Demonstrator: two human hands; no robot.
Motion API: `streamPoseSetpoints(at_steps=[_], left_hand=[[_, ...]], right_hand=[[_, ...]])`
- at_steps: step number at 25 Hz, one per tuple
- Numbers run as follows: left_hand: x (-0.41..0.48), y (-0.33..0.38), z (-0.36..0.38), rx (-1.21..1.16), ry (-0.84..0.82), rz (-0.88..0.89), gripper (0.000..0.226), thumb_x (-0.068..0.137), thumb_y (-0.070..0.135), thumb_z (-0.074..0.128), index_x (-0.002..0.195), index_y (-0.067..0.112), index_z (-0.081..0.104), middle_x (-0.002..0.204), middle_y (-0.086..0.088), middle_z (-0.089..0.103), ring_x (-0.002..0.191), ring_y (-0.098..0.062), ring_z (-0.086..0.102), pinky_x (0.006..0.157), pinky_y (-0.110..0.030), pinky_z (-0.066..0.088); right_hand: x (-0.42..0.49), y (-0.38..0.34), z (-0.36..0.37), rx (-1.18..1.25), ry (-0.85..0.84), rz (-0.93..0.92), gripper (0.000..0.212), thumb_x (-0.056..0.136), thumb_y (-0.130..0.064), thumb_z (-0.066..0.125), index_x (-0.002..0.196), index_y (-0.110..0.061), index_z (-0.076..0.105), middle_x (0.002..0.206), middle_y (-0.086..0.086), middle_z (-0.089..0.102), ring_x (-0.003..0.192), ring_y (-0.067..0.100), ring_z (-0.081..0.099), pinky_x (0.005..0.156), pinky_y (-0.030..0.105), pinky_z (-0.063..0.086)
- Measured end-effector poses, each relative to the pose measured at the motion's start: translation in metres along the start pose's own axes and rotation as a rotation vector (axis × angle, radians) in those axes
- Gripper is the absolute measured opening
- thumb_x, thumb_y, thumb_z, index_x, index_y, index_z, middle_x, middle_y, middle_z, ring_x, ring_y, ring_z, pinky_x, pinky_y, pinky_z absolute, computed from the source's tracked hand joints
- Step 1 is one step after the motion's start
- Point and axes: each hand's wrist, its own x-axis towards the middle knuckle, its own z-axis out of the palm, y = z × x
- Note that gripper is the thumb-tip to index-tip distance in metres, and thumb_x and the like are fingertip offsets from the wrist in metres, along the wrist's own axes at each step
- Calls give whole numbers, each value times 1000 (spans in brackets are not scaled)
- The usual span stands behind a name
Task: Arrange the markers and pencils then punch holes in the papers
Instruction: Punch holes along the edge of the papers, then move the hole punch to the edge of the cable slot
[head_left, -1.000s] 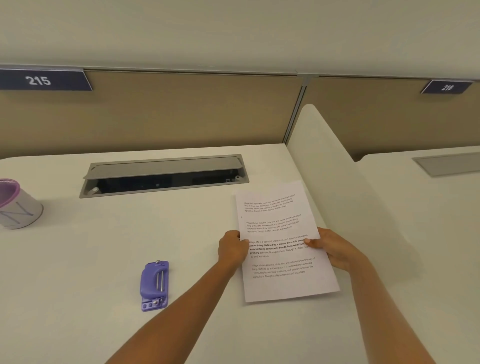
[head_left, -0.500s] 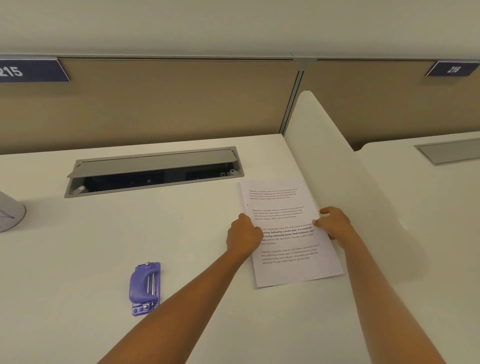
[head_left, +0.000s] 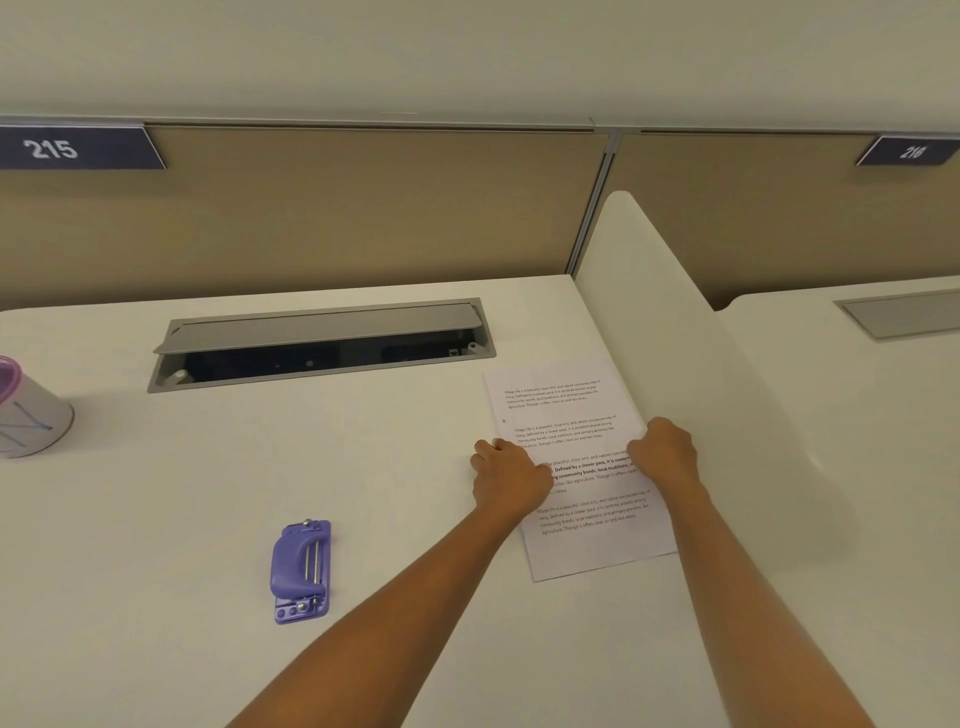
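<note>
Paper (head_left: 566, 415) lies flat on desk (head_left: 208, 519) against divider, long axis running away from you. Your left hand (head_left: 511, 475) curled on its left edge, right hand (head_left: 665, 454) curled on right edge; grip or mere press, cannot tell. Punch (head_left: 301, 569) lies left of the sheet and nearer you, well apart; left hand nearer.

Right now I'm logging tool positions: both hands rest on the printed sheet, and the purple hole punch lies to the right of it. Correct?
Not quite. The head view shows the purple hole punch lying to the left of the printed sheet, not the right. The left hand and right hand do rest on the sheet.
</note>
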Motion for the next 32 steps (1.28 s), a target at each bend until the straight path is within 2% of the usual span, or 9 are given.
streamPoseSetpoints(at_steps=[5,11,14,17,20,22,26,30,32], left_hand=[[2,-2,1,33,-9,39,79,91,47,49,145,0,17,139,-18,28,129,-33,33,98,-42,41],[-3,-10,-7,-15,5,72,67,91,46,50,137,3,29,135,-16,34,124,-32,40,95,-42,43],[-21,-34,-22,-22,93,162,58,91,43,50,136,9,34,133,-12,36,119,-28,45,92,-40,46],[-50,-88,-48,23,314,232,58,91,39,53,141,16,36,134,-8,38,118,-26,48,92,-37,48],[-80,-161,-75,98,580,131,50,87,35,61,131,16,49,127,-8,48,113,-27,51,85,-37,48],[-99,-206,-88,37,634,-45,50,83,39,66,124,13,54,121,-10,52,108,-30,52,80,-39,47],[-116,-244,-92,-62,481,-190,52,77,53,67,113,17,56,113,-4,53,102,-23,53,73,-31,44],[-112,-246,-94,-265,342,-128,29,80,41,68,99,18,66,103,-1,61,81,-16,59,62,-23,40],[-113,-247,-102,-376,316,-101,17,80,32,69,88,17,67,87,2,67,67,-10,61,53,-18,39]], right_hand=[[-2,1,-2,-46,6,-1,7,89,-6,51,92,-4,45,106,19,61,83,31,49,70,32,38],[-8,6,-1,15,36,14,37,89,-7,50,125,3,49,121,22,59,104,38,57,78,34,44],[-31,0,8,101,167,-78,41,91,-7,51,132,0,49,123,22,61,111,39,58,88,40,47],[-65,-22,32,206,205,-255,36,92,-8,55,129,-7,57,121,18,63,110,34,60,91,39,48],[-102,-56,73,336,69,-415,30,91,-9,59,121,-11,64,118,12,66,108,26,62,95,39,51],[-131,-83,103,344,-106,-525,27,92,-13,61,119,-16,65,120,5,67,105,18,62,94,34,52],[-181,-134,151,229,-377,-714,32,94,-16,58,125,-22,62,127,4,61,111,18,59,98,29,48],[-202,-158,175,78,-502,-822,38,94,-12,54,130,-24,59,131,4,57,120,20,53,98,25,41],[-208,-162,179,29,-506,-831,36,92,-9,56,125,-20,62,128,7,59,116,22,55,93,22,41]])
